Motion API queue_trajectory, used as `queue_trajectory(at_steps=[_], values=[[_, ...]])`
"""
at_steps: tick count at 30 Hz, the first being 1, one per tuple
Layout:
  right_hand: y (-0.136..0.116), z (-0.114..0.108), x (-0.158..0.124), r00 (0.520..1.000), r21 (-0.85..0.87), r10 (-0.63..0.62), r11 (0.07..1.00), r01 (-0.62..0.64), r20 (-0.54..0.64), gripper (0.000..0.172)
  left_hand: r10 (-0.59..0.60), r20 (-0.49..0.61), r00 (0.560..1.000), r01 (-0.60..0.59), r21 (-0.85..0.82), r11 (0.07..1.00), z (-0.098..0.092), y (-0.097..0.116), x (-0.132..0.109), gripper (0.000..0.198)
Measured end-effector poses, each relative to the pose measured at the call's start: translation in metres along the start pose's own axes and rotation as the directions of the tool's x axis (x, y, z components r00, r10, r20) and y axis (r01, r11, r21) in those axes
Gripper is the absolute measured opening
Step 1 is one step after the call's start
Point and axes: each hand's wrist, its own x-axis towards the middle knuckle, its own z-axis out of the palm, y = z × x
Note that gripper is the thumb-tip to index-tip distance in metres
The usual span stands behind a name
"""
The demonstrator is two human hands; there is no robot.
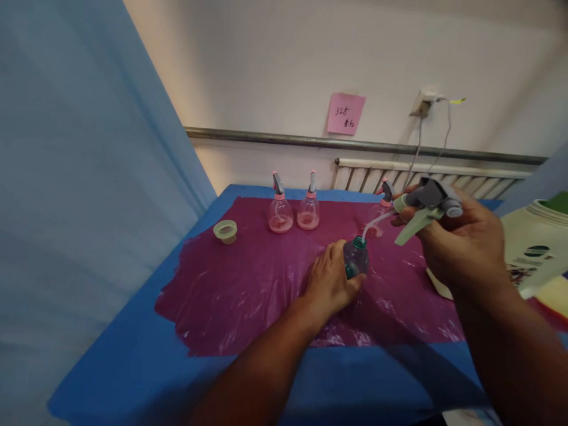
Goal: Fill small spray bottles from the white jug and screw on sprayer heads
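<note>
Bottle (356, 257) in L hand (327, 277), R hand (465, 242) raised

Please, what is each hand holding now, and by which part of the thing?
The left hand holds the green-necked spray bottle around its body. The right hand holds the grey trigger sprayer by its head; the exact finger placement is partly hidden.

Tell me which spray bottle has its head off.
The green-necked bottle, held in the left hand: its spray head is in the right hand, while the three pink-collared bottles all have theirs on.
</note>
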Motion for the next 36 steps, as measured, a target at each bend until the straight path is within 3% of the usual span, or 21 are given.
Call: queue_trajectory(at_steps=[8, 16, 25, 32, 36], values=[[0.048, 0.011, -0.011, 0.945, 0.042, 0.247, 0.964, -0.262, 0.213, 0.039, 0.024, -0.026, 0.999, -0.024, -0.012, 1.000, 0.002, 0.000, 0.001, 0.079], [0.089, 0.008, -0.030, 0.888, 0.045, 0.311, 0.937, -0.345, 0.338, 0.032, 0.029, -0.033, 0.999, -0.029, -0.014, 0.999, 0.003, -0.002, 0.000, 0.067], [0.108, 0.007, -0.043, 0.881, 0.090, 0.287, 0.935, -0.343, 0.376, 0.036, 0.015, -0.013, 1.000, -0.016, -0.054, 0.998, 0.001, 0.002, 0.000, 0.064], [0.105, 0.004, -0.044, 0.858, 0.053, 0.243, 0.953, -0.297, 0.453, 0.035, 0.097, -0.020, 0.995, -0.099, -0.122, 0.988, 0.000, -0.001, 0.001, 0.084], [0.103, 0.002, -0.043, 0.867, 0.033, 0.226, 0.963, -0.267, 0.444, 0.028, 0.069, -0.013, 0.998, -0.070, -0.110, 0.991, -0.001, 0.000, 0.001, 0.075]])
